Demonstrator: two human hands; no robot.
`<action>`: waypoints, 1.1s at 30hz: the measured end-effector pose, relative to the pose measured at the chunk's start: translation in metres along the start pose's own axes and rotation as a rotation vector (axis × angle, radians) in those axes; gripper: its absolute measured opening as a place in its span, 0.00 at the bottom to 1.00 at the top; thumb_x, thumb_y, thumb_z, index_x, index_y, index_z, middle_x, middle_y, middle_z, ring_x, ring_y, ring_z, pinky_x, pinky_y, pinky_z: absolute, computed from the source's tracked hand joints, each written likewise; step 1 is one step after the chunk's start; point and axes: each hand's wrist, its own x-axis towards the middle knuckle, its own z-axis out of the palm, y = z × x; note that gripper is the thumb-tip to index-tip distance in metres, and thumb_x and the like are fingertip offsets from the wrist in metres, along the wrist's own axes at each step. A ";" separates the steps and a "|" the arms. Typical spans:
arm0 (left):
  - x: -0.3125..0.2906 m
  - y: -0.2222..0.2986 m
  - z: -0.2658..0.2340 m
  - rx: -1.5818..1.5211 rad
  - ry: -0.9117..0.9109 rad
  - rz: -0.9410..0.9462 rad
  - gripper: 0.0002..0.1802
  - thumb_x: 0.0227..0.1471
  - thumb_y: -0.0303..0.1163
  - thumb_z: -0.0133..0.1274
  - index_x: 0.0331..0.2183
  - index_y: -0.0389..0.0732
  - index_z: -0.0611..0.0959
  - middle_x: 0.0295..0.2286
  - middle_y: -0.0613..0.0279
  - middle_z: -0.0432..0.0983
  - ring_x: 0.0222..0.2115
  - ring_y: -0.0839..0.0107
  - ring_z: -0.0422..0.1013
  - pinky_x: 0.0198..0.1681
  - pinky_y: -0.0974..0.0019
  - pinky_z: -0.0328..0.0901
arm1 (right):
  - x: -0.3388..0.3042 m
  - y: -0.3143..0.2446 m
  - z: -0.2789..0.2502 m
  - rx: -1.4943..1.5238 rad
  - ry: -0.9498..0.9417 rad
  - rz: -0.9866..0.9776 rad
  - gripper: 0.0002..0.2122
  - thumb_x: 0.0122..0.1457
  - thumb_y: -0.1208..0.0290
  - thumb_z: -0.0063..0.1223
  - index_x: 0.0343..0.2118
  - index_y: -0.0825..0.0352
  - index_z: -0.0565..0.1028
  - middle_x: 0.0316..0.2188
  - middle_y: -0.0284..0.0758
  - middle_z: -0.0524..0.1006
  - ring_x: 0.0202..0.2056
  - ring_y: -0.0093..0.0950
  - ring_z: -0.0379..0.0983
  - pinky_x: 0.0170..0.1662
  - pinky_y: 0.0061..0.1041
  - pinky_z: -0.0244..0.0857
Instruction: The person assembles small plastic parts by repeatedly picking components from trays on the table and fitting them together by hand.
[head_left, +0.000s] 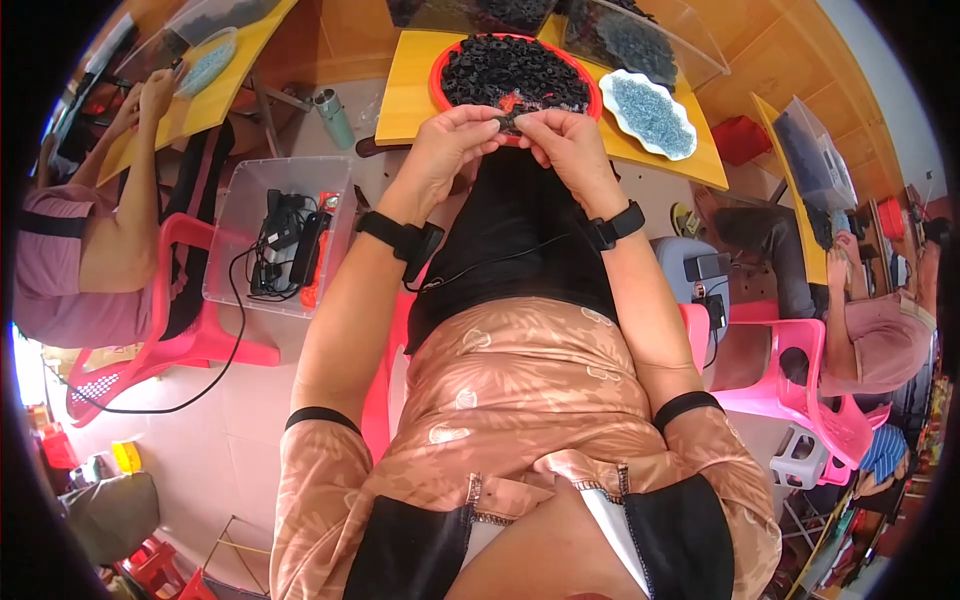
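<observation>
Both hands meet over the near rim of a red basin (437, 82) heaped with small black parts (510, 65). My left hand (447, 152) is closed in a pinch at the fingertips. Facing it, my right hand (568, 148) pinches too. Between the fingertips is a small black part (508, 123), mostly hidden by them; its exact kind is too small to make out. To the right of the basin stands a white scalloped dish (677, 152) with many tiny clear bluish pieces (648, 110).
The basin and dish stand on a yellow table (405, 88), with clear bins (690, 35) behind. At left are a clear tub (225, 250) of cables and devices, a green bottle (335, 120) and a pink chair (185, 325). Co-workers sit at tables on both sides.
</observation>
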 end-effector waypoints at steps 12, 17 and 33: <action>0.002 -0.003 -0.002 0.010 0.023 0.002 0.10 0.48 0.25 0.53 0.36 0.36 0.77 0.29 0.62 0.76 0.28 0.77 0.73 0.34 0.78 0.68 | 0.000 0.004 0.006 -0.015 0.047 -0.031 0.08 0.54 0.70 0.53 0.28 0.69 0.77 0.18 0.26 0.74 0.17 0.12 0.63 0.20 0.11 0.55; 0.003 -0.003 -0.004 0.043 0.014 -0.003 0.09 0.49 0.25 0.53 0.36 0.36 0.77 0.29 0.62 0.76 0.28 0.77 0.73 0.33 0.78 0.67 | -0.004 0.006 0.005 -0.024 -0.025 -0.019 0.07 0.55 0.71 0.51 0.30 0.69 0.77 0.20 0.26 0.74 0.18 0.11 0.64 0.21 0.10 0.57; 0.002 0.000 -0.005 0.215 -0.170 0.052 0.07 0.53 0.26 0.47 0.37 0.38 0.73 0.29 0.62 0.75 0.27 0.80 0.71 0.33 0.79 0.67 | -0.006 0.005 0.001 -0.052 -0.066 -0.047 0.07 0.54 0.71 0.52 0.30 0.70 0.76 0.21 0.27 0.74 0.19 0.12 0.65 0.23 0.11 0.59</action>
